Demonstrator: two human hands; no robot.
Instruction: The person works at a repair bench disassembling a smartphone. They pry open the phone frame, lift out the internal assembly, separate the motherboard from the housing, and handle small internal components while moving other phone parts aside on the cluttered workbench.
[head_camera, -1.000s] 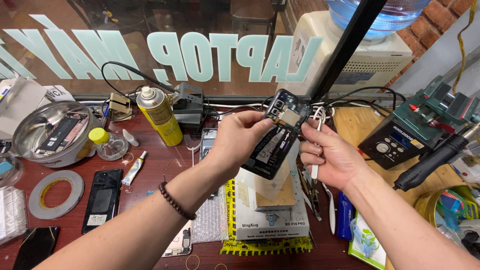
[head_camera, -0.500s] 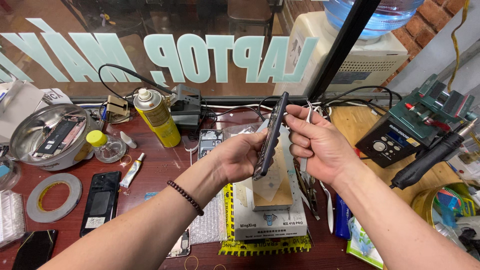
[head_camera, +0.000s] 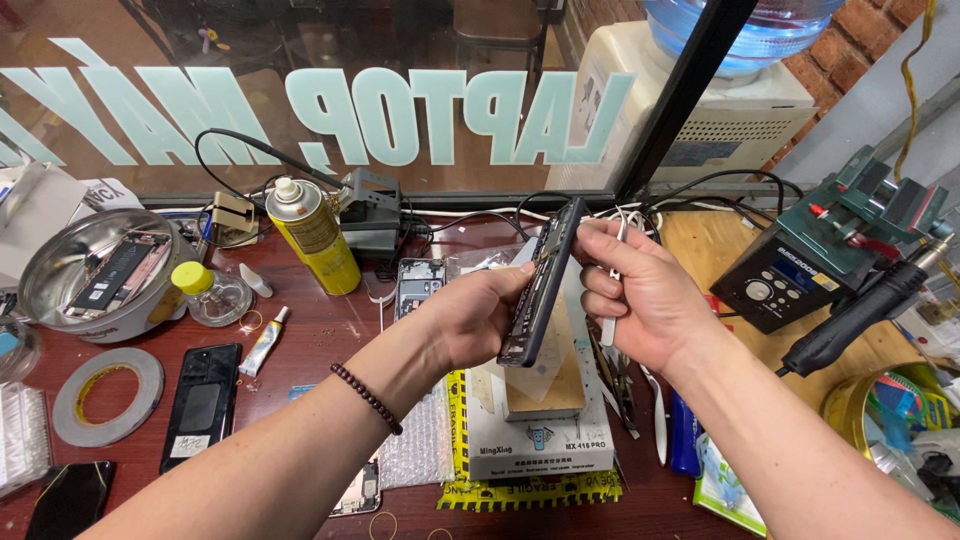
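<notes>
Edgewise above the desk (head_camera: 330, 330), a dark phone (head_camera: 542, 285) is pinched between left hand (head_camera: 478, 322) and right hand (head_camera: 640, 300), fingers (head_camera: 600, 300) curled tight, the right also clutching metal tweezers (head_camera: 612, 300). Beneath lies a pale box (head_camera: 540, 440) on yellow-black tape; a yellow spray can (head_camera: 310, 235) stands left, under pale window lettering.

Two hands (head_camera: 480, 320) (head_camera: 640, 300) are holding one phone (head_camera: 542, 285); two phones (head_camera: 202, 405) (head_camera: 68, 498), one spray can (head_camera: 312, 235) and one tape roll (head_camera: 108, 395) are lying around.

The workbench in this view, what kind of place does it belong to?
Probably a phone repair shop. The left hand and right hand hold an opened phone edge-on; another phone lies on the bench, and a hot-air tool rests at right.
</notes>
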